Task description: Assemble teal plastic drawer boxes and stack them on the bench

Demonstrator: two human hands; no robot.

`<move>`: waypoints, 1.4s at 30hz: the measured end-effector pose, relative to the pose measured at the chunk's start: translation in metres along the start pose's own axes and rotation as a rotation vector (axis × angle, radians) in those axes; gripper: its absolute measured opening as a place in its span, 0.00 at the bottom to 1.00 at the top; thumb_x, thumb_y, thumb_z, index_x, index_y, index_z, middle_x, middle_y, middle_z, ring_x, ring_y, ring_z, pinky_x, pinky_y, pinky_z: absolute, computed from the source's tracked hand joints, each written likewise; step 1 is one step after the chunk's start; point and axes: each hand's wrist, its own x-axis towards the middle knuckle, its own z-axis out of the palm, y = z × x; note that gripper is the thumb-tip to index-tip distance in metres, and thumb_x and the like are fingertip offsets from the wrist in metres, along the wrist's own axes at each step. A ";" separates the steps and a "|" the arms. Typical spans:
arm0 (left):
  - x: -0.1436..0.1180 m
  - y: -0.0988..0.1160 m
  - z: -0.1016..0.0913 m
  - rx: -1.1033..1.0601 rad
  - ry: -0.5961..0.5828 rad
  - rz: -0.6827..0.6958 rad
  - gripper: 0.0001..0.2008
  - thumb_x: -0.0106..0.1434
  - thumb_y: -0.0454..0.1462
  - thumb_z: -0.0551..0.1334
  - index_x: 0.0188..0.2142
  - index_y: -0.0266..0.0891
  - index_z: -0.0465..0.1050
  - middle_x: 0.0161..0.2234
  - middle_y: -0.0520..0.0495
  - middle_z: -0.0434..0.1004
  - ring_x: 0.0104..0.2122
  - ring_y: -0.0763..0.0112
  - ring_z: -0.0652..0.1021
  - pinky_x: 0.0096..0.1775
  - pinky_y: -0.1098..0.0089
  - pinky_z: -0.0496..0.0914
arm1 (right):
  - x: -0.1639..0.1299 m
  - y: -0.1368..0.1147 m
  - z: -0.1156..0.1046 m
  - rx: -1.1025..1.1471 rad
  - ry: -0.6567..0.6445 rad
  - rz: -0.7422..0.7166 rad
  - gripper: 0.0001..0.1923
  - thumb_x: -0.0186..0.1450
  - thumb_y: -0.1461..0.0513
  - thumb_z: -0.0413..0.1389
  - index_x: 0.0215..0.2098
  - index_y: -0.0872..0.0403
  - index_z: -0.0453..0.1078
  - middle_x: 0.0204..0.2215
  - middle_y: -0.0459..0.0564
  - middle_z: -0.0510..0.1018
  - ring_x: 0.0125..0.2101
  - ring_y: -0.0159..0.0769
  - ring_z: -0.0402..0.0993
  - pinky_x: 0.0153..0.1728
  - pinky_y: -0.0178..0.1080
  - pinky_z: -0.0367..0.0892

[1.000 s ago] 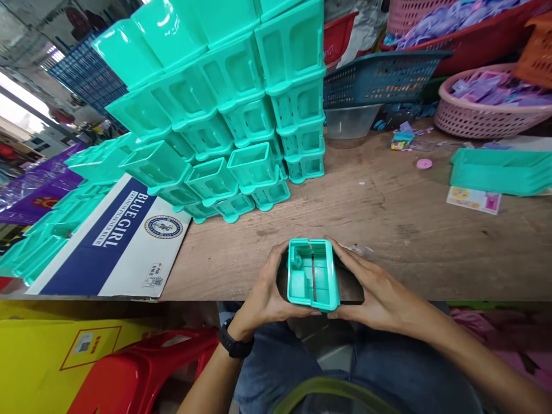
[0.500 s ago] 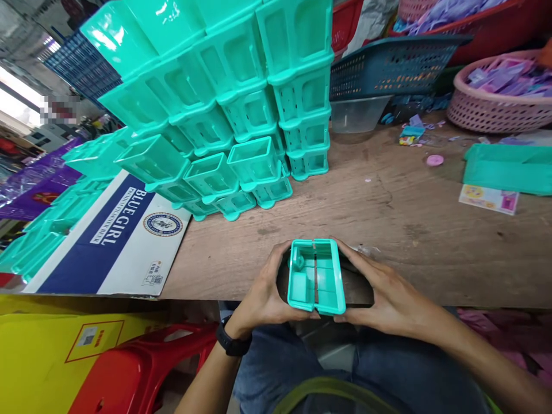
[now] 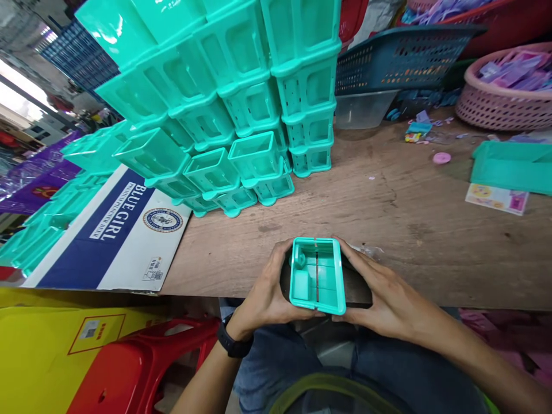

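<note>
Both hands, left hand (image 3: 269, 293) and right hand (image 3: 379, 296), grip one teal box (image 3: 317, 276) at the surface (image 3: 401, 224) edge; finished boxes (image 3: 241, 109) stacked at 11 o'clock suggest many done.

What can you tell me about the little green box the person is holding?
The little box is shiny turquoise plastic, open side facing the camera, with a thick rim. Inside, a thin dark slit runs down its middle, a small round peg sits at the top left, and a square block at the lower left. It sits at the near edge of the wooden table, over a dark block. The left hand presses its left side and the right hand its right side, both in a firm grip.
</note>
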 end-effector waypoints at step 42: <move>-0.035 0.016 0.075 0.056 0.530 -0.154 0.36 0.54 0.44 0.74 0.58 0.48 0.58 0.40 0.50 0.78 0.34 0.63 0.80 0.40 0.59 0.81 | -0.022 -0.052 0.071 -0.229 0.431 0.268 0.43 0.72 0.56 0.52 0.78 0.53 0.35 0.57 0.67 0.67 0.55 0.66 0.68 0.51 0.66 0.72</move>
